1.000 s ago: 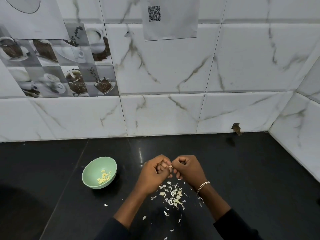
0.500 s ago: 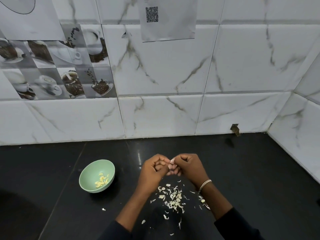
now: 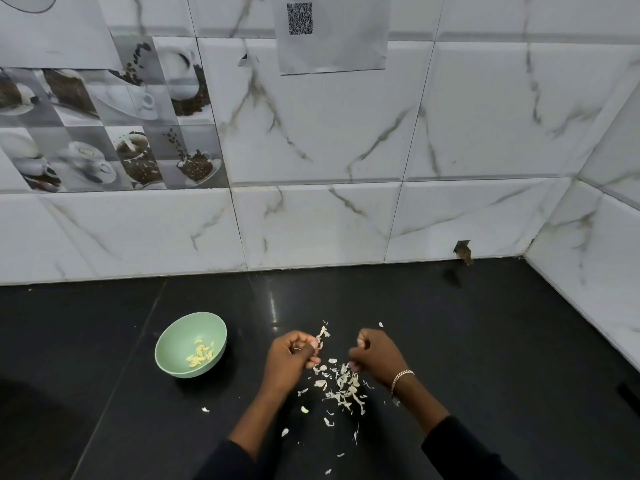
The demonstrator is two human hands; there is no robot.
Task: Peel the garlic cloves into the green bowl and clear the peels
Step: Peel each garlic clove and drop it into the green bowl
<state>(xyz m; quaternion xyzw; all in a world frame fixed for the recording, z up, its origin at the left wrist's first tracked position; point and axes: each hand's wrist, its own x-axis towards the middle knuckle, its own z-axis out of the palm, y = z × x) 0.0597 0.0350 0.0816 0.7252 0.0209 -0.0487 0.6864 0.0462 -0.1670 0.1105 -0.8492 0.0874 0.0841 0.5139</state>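
Nearest the wearer, two dark sleeves reach in from six o'clock, and between the forearms a loose heap of papery peels [image 3: 341, 384] litters the black counter [image 3: 485, 341], with stray flakes trailing back toward the near edge — they lie where they drop, directly under the working hands, which should make them easy to sweep together later. Just beyond the heap, the left hand [image 3: 291, 358] is curled, its fingertips [image 3: 313, 344] pinching what looks like a garlic clove with a strip of skin [image 3: 322, 333] sticking up from it at about one o'clock; the clove itself is mostly hidden, so I cannot be sure how bare it is. The right hand [image 3: 377, 358], with a bracelet [image 3: 401, 375] at the wrist, sits apart at three o'clock from the left, fingers folded in; whether it pinches a scrap of peel or nothing I cannot tell. At nine o'clock from the left hand, near but not touching, stands the green bowl [image 3: 173, 358] holding a small cluster of peeled cloves [image 3: 201, 353] — placed within a short reach, clear of the peel pile so skins stay out. Farthest off, the marble-tiled wall [image 3: 346, 220] rises behind, a sheet with a QR code [image 3: 332, 32] at twelve o'clock.
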